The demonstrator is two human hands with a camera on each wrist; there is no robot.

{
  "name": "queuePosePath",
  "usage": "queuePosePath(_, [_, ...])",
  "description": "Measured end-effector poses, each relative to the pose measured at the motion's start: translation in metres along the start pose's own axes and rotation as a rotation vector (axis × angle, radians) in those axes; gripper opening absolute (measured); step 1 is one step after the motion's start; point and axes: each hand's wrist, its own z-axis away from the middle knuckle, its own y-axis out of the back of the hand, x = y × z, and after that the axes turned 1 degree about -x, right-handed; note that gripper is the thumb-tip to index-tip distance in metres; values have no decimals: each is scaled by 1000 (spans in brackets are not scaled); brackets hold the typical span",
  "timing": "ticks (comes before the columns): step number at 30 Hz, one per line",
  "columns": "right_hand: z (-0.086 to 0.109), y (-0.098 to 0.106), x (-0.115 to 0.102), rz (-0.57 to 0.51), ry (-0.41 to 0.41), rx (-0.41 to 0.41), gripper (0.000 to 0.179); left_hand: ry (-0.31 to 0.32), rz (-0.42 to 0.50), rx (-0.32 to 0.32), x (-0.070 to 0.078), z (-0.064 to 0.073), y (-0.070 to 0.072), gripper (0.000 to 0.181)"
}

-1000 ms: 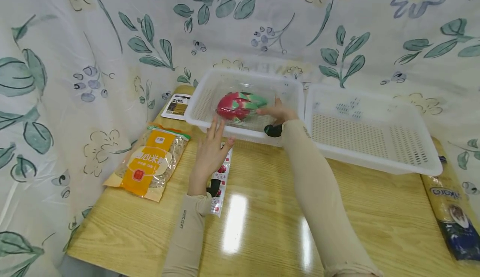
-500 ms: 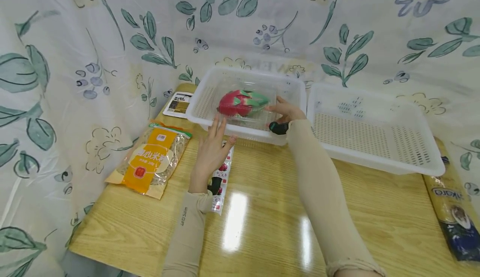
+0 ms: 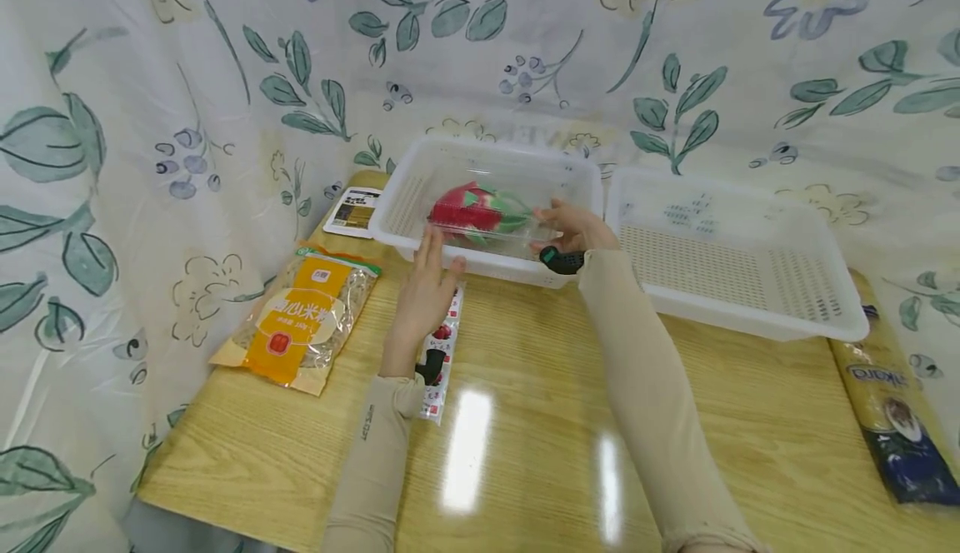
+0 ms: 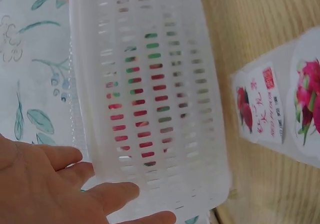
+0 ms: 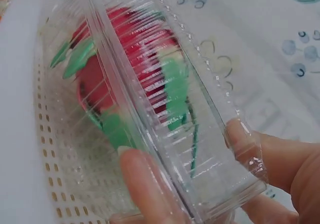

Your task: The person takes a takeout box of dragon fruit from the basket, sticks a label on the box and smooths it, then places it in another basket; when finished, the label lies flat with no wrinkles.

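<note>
A red and green dragon fruit (image 3: 467,210) shows through a clear ribbed plastic box (image 5: 212,164) in the left white basket (image 3: 487,266). My right hand (image 3: 576,226) grips the box's right end; in the right wrist view its thumb (image 5: 150,184) lies on the near side and the other fingers on the far side. My left hand (image 3: 423,303) has its fingers extended at the basket's front rim. Below that hand lies a packaged strip (image 3: 442,332) printed with dragon fruit pictures, partly hidden by the hand and the wrist camera.
A second white basket (image 3: 697,270) stands to the right. An orange-labelled bag (image 3: 303,316) lies at the left, with a white and brown packet (image 3: 351,211) behind it. A brown and blue bag (image 3: 896,415) lies at the right edge. Patterned curtain (image 3: 570,45) hangs behind.
My right hand has moved a little to the right and its fingers have closed round the box's end. The left hand stays near the front rim, and the head view has shifted slightly.
</note>
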Motion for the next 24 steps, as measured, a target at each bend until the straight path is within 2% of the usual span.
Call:
queuePosePath(4, [4, 1, 3, -76, 27, 11, 76, -8, 67, 40, 3, -2, -1, 81])
queuePosePath(8, [17, 2, 1, -60, 94, 46, 76, 22, 94, 62, 7, -3, 5, 77])
queuePosePath(13, [45, 9, 0, -8, 191, 32, 74, 47, 1, 70, 18, 2, 19, 78])
queuePosePath(17, [73, 21, 4, 22, 267, -15, 72, 4, -29, 73, 27, 7, 24, 81])
queuePosePath(20, [97, 28, 8, 80, 339, -39, 70, -71, 89, 70, 33, 7, 25, 90])
queuePosePath(24, [124, 31, 15, 162, 435, -47, 70, -176, 412, 73, 44, 2, 24, 101])
